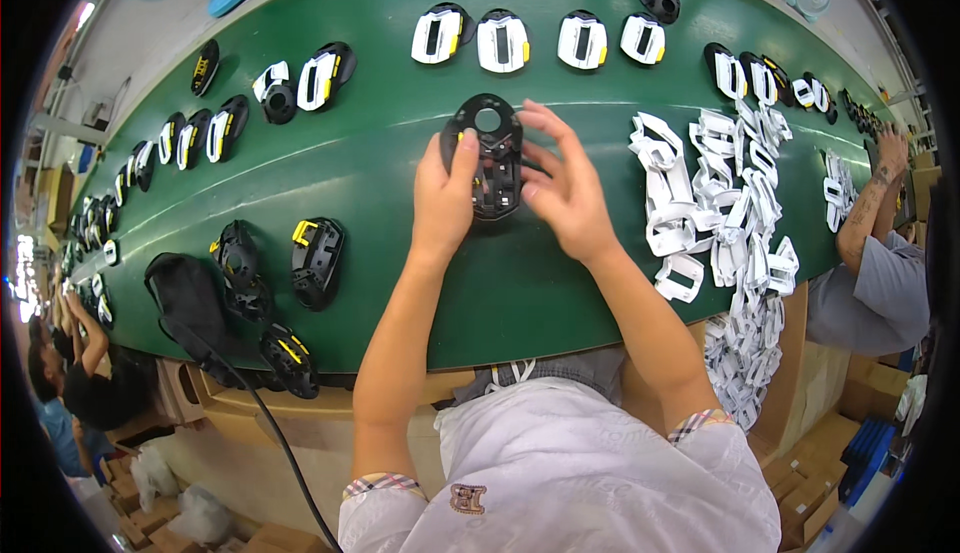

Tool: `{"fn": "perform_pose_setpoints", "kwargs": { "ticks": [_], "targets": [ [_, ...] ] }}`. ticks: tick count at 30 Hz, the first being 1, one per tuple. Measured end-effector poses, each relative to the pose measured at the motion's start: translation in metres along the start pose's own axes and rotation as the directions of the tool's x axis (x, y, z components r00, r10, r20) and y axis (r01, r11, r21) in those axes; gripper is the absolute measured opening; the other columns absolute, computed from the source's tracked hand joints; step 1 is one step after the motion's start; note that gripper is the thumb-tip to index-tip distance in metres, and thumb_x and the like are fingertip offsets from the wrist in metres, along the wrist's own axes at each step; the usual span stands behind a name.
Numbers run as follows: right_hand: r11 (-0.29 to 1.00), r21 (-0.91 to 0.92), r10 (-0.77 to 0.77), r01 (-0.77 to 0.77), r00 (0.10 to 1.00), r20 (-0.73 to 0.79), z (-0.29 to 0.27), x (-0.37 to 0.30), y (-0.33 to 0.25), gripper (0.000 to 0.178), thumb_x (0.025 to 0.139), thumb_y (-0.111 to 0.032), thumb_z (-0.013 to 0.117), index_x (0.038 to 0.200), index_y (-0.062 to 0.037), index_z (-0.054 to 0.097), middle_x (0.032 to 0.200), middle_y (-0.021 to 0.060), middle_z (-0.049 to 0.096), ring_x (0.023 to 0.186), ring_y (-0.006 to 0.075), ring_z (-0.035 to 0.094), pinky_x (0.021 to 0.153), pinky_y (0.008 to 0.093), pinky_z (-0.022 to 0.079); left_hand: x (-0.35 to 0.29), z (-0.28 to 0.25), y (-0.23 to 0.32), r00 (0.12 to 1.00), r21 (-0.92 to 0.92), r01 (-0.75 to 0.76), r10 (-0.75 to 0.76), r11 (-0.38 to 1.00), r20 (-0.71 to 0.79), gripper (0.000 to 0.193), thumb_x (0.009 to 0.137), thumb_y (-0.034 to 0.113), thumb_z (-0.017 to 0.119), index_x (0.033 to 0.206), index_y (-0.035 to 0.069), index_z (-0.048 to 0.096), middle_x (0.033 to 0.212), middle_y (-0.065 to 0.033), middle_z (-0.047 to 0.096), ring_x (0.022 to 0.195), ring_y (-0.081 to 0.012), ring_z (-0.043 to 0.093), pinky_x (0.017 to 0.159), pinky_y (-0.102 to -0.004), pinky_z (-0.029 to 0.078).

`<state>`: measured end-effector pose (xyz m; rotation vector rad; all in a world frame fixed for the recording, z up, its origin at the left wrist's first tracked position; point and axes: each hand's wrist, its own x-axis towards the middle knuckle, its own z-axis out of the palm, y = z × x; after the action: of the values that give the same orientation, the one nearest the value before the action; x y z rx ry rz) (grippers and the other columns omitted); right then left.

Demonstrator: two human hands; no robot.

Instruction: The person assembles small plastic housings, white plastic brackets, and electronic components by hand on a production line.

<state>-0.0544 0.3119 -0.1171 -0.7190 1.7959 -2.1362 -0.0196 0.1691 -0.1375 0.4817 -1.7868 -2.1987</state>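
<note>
In the middle of the green table, my left hand (443,198) grips a black oval plastic housing (487,121) by its left side, thumb laid over its face. A round hole shows near the housing's top, and its lower part is an open frame with small inner parts. At the housing's right edge is my right hand (572,198), fingers apart and curved toward it; whether the fingertips touch it is hard to tell. Left of my left hand lie several black housings with yellow parts, the nearest one (317,261) upright on the table.
Loose white plastic frames (665,188) pile up on the right and spill over the edge. Black-and-white assembled units (502,43) line the far side of the green table (560,303). A black bag-like piece (185,298) with a cord lies left. Other people work at both ends.
</note>
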Motion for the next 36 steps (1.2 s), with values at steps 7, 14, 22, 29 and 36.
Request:
{"fn": "perform_pose_setpoints", "kwargs": {
  "ticks": [7, 14, 22, 29, 36],
  "targets": [
    [0.963, 0.129, 0.25, -0.238, 0.965, -0.083, -0.001, 0.002, 0.014, 0.031, 0.08, -0.001, 0.059, 0.109, 0.0053, 0.051, 0.099, 0.0081, 0.059, 0.089, 0.0115, 0.059, 0.081, 0.0254, 0.048, -0.01, 0.011, 0.004, 0.987, -0.064, -0.155, 0.158, 0.986, 0.043, 0.025, 0.091, 0.019, 0.057, 0.103, -0.002, 0.051, 0.086, -0.0053, 0.059, 0.075, -0.0083, 0.054, 0.067, -0.0231, 0.044],
    [0.954, 0.21, 0.252, -0.216, 0.954, -0.162, 0.001, 0.001, 0.017, 0.019, 0.077, 0.0, 0.061, 0.095, 0.0013, 0.055, 0.087, 0.0024, 0.059, 0.079, 0.0061, 0.055, 0.074, 0.0218, 0.047, -0.012, 0.018, -0.006, 0.974, -0.138, -0.223, 0.225, 0.965, -0.005, 0.027, 0.091, 0.015, 0.056, 0.109, -0.001, 0.044, 0.094, -0.0079, 0.056, 0.085, -0.0102, 0.053, 0.078, -0.0247, 0.043],
    [0.952, 0.192, 0.265, -0.239, 0.956, -0.125, -0.001, 0.001, 0.02, 0.019, 0.076, 0.0, 0.063, 0.093, 0.0004, 0.055, 0.084, 0.0015, 0.058, 0.078, 0.0053, 0.055, 0.072, 0.0205, 0.047, -0.016, 0.019, -0.008, 0.953, -0.106, -0.302, 0.298, 0.947, -0.052, 0.026, 0.091, 0.012, 0.054, 0.109, -0.002, 0.043, 0.095, -0.0082, 0.055, 0.086, -0.0106, 0.052, 0.077, -0.0252, 0.043],
    [0.968, 0.142, 0.223, -0.207, 0.97, -0.103, -0.005, 0.003, 0.025, 0.025, 0.079, -0.005, 0.064, 0.102, 0.0018, 0.056, 0.087, 0.0027, 0.059, 0.079, 0.0068, 0.056, 0.073, 0.0234, 0.048, -0.002, 0.014, -0.003, 0.971, 0.069, -0.238, 0.237, 0.969, 0.026, 0.026, 0.09, 0.017, 0.056, 0.104, -0.004, 0.05, 0.093, -0.0101, 0.061, 0.085, -0.0137, 0.056, 0.076, -0.0268, 0.045],
    [0.98, -0.113, 0.168, -0.162, 0.985, 0.046, -0.006, 0.002, 0.022, 0.04, 0.087, -0.014, 0.063, 0.122, 0.0004, 0.05, 0.096, 0.0059, 0.059, 0.08, 0.0101, 0.057, 0.074, 0.0236, 0.048, 0.081, -0.051, 0.038, 0.658, 0.807, -0.379, 0.745, 0.453, -0.109, 0.025, 0.086, 0.014, 0.056, 0.106, -0.001, 0.062, 0.092, -0.0158, 0.065, 0.084, -0.0287, 0.063, 0.076, -0.0367, 0.048]
  ]
}}
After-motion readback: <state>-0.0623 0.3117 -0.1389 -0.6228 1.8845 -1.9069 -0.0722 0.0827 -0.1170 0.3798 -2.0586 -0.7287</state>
